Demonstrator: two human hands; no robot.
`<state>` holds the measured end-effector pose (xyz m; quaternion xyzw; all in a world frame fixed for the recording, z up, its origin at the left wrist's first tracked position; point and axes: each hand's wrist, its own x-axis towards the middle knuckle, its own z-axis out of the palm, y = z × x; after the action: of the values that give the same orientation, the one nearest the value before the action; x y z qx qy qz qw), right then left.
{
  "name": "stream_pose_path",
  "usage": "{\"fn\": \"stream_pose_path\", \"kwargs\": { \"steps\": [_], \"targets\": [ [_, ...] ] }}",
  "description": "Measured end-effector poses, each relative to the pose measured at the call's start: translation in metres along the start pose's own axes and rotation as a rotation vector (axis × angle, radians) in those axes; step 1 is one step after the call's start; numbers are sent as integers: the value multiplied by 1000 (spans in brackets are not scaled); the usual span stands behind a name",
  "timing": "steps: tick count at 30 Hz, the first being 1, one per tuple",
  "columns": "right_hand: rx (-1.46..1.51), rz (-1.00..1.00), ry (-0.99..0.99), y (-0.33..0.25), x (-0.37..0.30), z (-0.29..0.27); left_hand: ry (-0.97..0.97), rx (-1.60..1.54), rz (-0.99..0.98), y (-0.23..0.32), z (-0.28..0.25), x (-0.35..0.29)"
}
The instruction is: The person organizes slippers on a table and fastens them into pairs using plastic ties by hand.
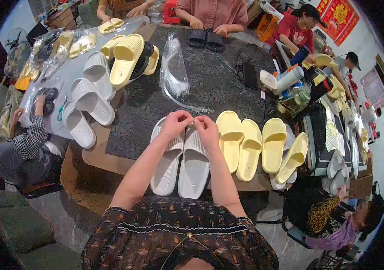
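Note:
Two grey slide slippers lie side by side at the table's near edge, a left one (165,173) and a right one (194,175), toes pointing away from me. Over their toe ends my left hand (176,125) and my right hand (206,132) meet, thumbs and fingertips pinched close together. Something tiny seems to be between the fingertips, too small to make out. Just right of my right hand stands a row of yellow slippers (230,146). Beyond my hands a clear plastic bag (174,67) lies with a bundle of thin clear strands (185,107) trailing from it.
More grey slippers (93,104) and stacked yellow slippers (125,60) sit to the left. Bottles (289,80) and a glass jar (294,102) stand at the right. Across the dark-covered table (133,130) a person holds black slippers (205,39). Other people work around.

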<state>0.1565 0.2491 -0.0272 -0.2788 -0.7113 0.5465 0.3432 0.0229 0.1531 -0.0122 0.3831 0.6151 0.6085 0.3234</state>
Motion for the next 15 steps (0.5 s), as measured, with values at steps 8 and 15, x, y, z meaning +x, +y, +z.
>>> {"fn": "stream_pose_path", "kwargs": {
  "steps": [8,15],
  "targets": [
    [52,9,-34,-6,-1,2,108,-40,36,-4,-3,2],
    [78,9,76,4,1,0,156,-51,27,-1,0,3]
  ]
}}
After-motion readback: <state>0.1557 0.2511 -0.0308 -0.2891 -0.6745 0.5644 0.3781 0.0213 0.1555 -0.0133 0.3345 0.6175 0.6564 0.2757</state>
